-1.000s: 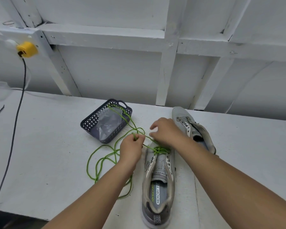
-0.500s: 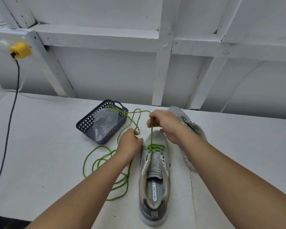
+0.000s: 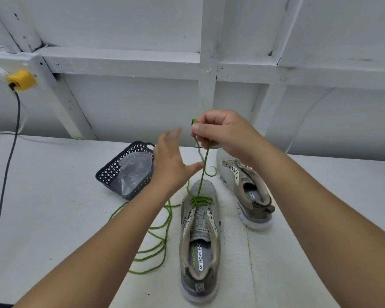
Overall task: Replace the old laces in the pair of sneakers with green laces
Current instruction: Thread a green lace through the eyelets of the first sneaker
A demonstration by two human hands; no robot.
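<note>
Your right hand is raised at the centre of the frame, fingers pinched tight on the thin green lace, which runs taut down to the lowest eyelets of the grey mesh sneaker at lower centre of the white desk. Your left hand hovers just left of that strand, palm spread, fingers wide, gripping nothing. Slack lace loops across the desk left of the sneaker. The second grey sneaker, unlaced, lies to the right. The dark perforated plastic basket with a clear bag sits left of centre.
</note>
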